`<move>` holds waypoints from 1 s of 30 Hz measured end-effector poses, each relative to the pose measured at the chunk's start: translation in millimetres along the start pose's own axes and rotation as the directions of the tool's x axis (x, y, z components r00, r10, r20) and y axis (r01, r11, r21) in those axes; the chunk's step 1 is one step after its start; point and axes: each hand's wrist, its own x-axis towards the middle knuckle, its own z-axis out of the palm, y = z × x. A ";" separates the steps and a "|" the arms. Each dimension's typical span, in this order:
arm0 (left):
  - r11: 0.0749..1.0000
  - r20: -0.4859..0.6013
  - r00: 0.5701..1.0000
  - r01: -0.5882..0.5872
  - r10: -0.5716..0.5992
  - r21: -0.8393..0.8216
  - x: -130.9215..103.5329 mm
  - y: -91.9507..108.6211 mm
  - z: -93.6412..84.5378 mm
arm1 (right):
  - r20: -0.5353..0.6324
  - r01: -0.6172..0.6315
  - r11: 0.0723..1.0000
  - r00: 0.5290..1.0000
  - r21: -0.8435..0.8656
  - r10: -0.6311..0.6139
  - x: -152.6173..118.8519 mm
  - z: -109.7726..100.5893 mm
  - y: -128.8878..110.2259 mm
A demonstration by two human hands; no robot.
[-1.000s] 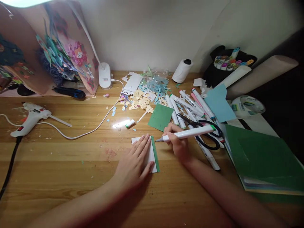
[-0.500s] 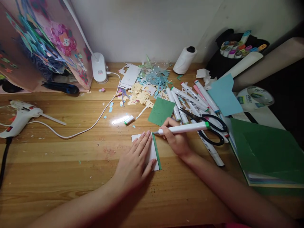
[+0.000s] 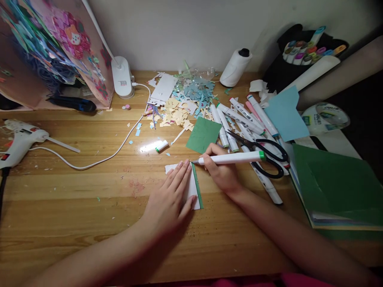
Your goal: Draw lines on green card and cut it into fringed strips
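Note:
My left hand (image 3: 170,195) lies flat with its fingers stretched out on a small white paper (image 3: 191,193). Along the right edge of that paper shows a narrow strip of green paper (image 3: 197,185). A white marker with a green end (image 3: 236,158) is gripped in my right hand (image 3: 223,173), its tip touching the top of the green strip. The marker's cap (image 3: 162,146) lies loose on the table, up and to the left. Just beyond my right hand rests a green paper square (image 3: 204,134).
Black-handled scissors (image 3: 260,149) lie over several markers (image 3: 239,119) at right. Paper scraps (image 3: 185,103) are heaped at the back. A glue gun (image 3: 22,139) with its cord is at left. A stack of coloured paper (image 3: 338,183) and a tape roll (image 3: 326,116) sit at right.
The view has shifted slightly, so most things sit a little higher in it. Both hands, the papers and the marker keep nearly the same arrangement, the tip still at the strip's top.

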 end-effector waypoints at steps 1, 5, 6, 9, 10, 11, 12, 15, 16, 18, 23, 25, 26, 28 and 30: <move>1.000 0.000 1.000 0.002 -0.002 0.002 0.5 0.0 -0.1 | 0.005 0.001 1.000 1.000 0.001 -0.001 0.1 -0.2 0.0; 1.000 0.012 1.000 0.007 -0.007 0.005 1.6 0.0 -1.1 | 0.018 0.004 1.000 1.000 0.001 -0.004 0.2 -1.0 -0.2; 1.000 0.015 1.000 0.008 -0.008 0.005 1.4 0.1 -1.3 | 0.017 0.010 1.000 1.000 -0.004 -0.010 0.2 -1.2 -0.2; 1.000 0.019 1.000 0.011 -0.011 -0.003 0.3 0.4 -2.1 | 0.009 0.027 0.999 1.000 -0.024 -0.027 0.2 -1.6 -0.1; 1.000 0.019 1.000 0.013 -0.013 -0.007 0.0 0.5 -2.2 | 0.007 0.030 0.999 1.000 -0.024 -0.030 0.2 -1.7 0.0; 1.000 0.018 1.000 0.014 -0.014 -0.010 -0.1 0.5 -2.4 | 0.006 0.030 0.999 1.000 -0.021 -0.030 0.2 -1.7 0.0; 1.000 0.016 1.000 0.014 -0.014 -0.013 -0.1 0.5 -2.5 | 0.006 0.029 0.999 1.000 -0.013 -0.029 0.3 -1.7 0.0; 1.000 0.013 1.000 0.011 -0.011 -0.019 0.5 0.3 -2.5 | 0.004 0.023 1.000 1.000 0.017 -0.023 0.7 -1.8 -0.8; 1.000 0.013 1.000 0.008 -0.008 -0.021 0.7 0.1 -2.4 | 0.004 0.021 1.000 1.000 0.019 -0.022 0.8 -1.9 -1.2; 1.000 0.008 1.000 0.005 -0.004 -0.024 1.0 -0.3 -2.1 | 0.005 0.017 1.000 1.000 0.011 -0.017 0.9 -2.2 -2.0; 1.000 -0.005 1.000 0.002 -0.002 -0.029 1.0 -0.3 -2.0 | 0.018 -0.017 1.000 1.000 0.009 0.017 0.3 -2.5 -3.8; 1.000 -0.008 1.000 0.002 -0.002 -0.026 1.2 0.1 -2.2 | 0.035 -0.032 0.999 0.999 0.027 0.031 -0.3 -2.3 -4.8; 1.000 -0.010 1.000 0.003 -0.003 -0.025 1.3 0.3 -2.2 | 0.042 -0.036 0.999 0.999 0.035 0.035 -0.7 -2.2 -5.4; 1.000 -0.012 1.000 0.002 -0.003 -0.027 1.5 0.5 -2.4 | 0.061 -0.039 0.998 0.997 0.042 0.037 -1.6 -2.3 -6.3; 1.000 -0.013 1.000 0.003 -0.003 -0.030 1.3 0.5 -2.5 | 0.085 -0.032 0.999 0.996 0.037 0.029 -2.7 -2.6 -6.5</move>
